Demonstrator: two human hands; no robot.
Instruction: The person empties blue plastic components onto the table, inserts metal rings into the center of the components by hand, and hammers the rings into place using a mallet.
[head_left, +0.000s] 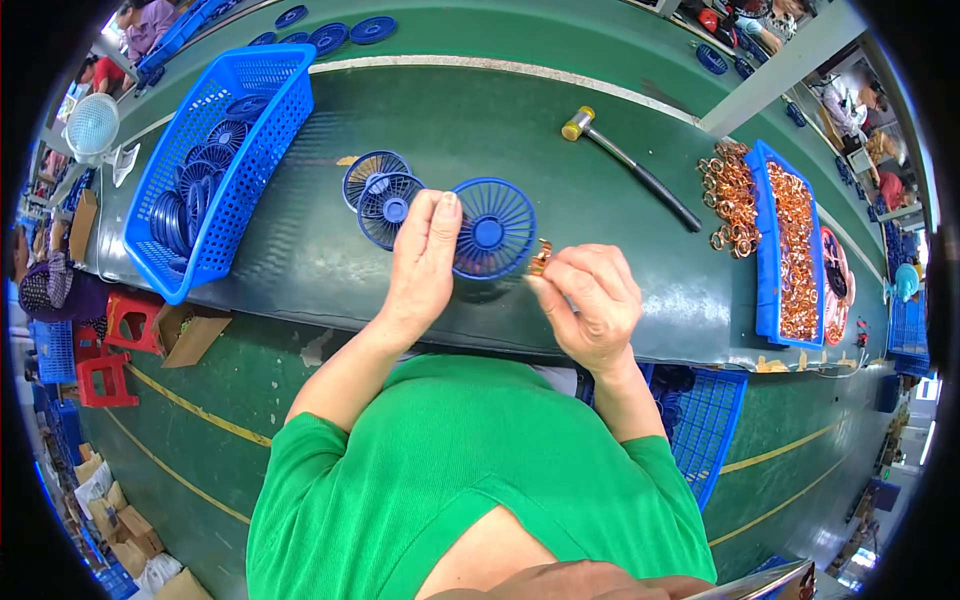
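My left hand (422, 262) is closed on the left rim of a round blue plastic fan grille (488, 233), which it holds up over the table. In the fingers of my right hand (595, 305) is a copper-coloured metal ring (541, 258), pinched close to the grille's lower right edge. Whether ring and grille touch, I cannot tell. Beyond my left hand, more blue grilles (375, 172) lie overlapping on the green tabletop (480, 120), one partly hidden by my fingers.
At the left stands a blue perforated basket (290, 110) holding blue grilles. A yellow-headed mallet (640, 170) lies at the far right. Copper rings (728, 200) are heaped beside a blue tray (768, 270) filled with more. Another blue basket (705, 430) sits below the table edge.
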